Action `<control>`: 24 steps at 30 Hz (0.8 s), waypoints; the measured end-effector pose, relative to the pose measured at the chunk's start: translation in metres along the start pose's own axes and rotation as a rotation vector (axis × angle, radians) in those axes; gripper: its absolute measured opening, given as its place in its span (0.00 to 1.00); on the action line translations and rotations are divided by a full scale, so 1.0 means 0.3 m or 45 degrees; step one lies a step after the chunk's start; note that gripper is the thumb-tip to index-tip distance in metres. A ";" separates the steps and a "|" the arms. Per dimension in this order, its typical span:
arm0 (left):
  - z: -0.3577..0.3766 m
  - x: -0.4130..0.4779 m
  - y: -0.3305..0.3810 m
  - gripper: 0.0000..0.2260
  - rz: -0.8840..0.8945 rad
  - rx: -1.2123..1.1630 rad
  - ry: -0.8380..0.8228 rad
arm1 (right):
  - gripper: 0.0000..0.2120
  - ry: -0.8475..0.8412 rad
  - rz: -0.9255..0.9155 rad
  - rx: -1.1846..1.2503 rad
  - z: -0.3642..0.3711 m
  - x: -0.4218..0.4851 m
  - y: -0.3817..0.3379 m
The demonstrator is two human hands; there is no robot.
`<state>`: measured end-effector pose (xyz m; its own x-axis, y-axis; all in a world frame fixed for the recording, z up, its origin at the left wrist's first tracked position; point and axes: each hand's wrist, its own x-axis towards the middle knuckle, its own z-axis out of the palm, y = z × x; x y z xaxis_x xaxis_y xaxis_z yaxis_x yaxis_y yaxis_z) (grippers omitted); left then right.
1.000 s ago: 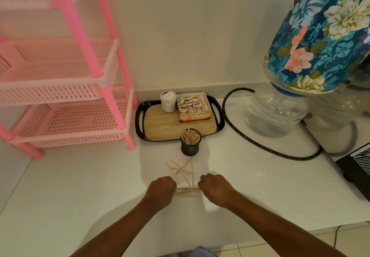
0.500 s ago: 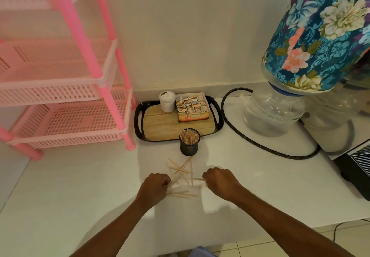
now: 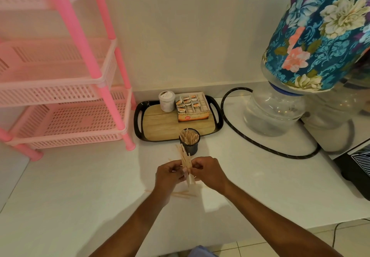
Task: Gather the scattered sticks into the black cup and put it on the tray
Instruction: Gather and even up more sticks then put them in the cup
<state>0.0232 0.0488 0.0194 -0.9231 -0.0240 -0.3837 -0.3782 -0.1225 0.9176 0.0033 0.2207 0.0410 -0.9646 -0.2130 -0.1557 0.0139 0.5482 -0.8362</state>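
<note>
Head view: the bundle of sticks stands nearly upright between both hands, raised off the counter, just in front of the cup.
Change: half a second ago the hands were low on the counter, raking sticks together; now they have come together and lifted a bunch clear. A second ago both were fists flat on the surface.
Meaning: this reads as the squaring-up step, with the bunch being aligned before it goes into the cup.
Left hand: fingers curled around the lower half of the bundle, grasping it from the left.
Right hand: fingers pinched on the bundle from the right, knuckles up, closed on the same sticks.
Loose sticks: a few lie flat on the counter below the hands, near the left wrist; a faint one or two show beside the cup's left side.
Cup: black, upright on the counter, already holding many sticks, touching or just in front of the tray's near rim; which, I cannot tell.
Tray: black rim, wooden floor, a white jar and a box of sachets at its back; the front half is bare.
Left to do: drop in this bunch, collect the strays, set the cup on the tray.
Around: pink rack at left, hose and water bottle at right.
</note>
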 end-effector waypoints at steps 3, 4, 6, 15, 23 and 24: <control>0.008 -0.001 0.018 0.11 -0.031 -0.015 -0.026 | 0.13 -0.016 0.013 0.069 -0.015 0.003 0.009; 0.012 -0.002 0.021 0.11 -0.028 -0.005 -0.031 | 0.12 -0.011 0.012 0.083 -0.016 0.004 0.012; 0.023 -0.001 0.026 0.10 -0.014 0.029 -0.004 | 0.10 0.001 0.010 0.118 -0.013 0.009 0.018; 0.098 0.023 0.109 0.10 0.145 0.035 0.094 | 0.08 0.212 -0.172 -0.032 -0.044 0.057 -0.034; 0.133 0.125 0.294 0.09 0.317 -0.021 0.123 | 0.09 0.402 -0.332 -0.009 -0.132 0.204 -0.135; 0.135 0.142 0.315 0.09 0.320 -0.024 0.133 | 0.08 0.423 -0.346 0.001 -0.138 0.222 -0.143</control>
<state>-0.0546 0.0765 0.0941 -0.9753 -0.1584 -0.1540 -0.1361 -0.1183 0.9836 -0.0724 0.2165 0.0884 -0.9657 -0.0775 0.2480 -0.2523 0.5071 -0.8241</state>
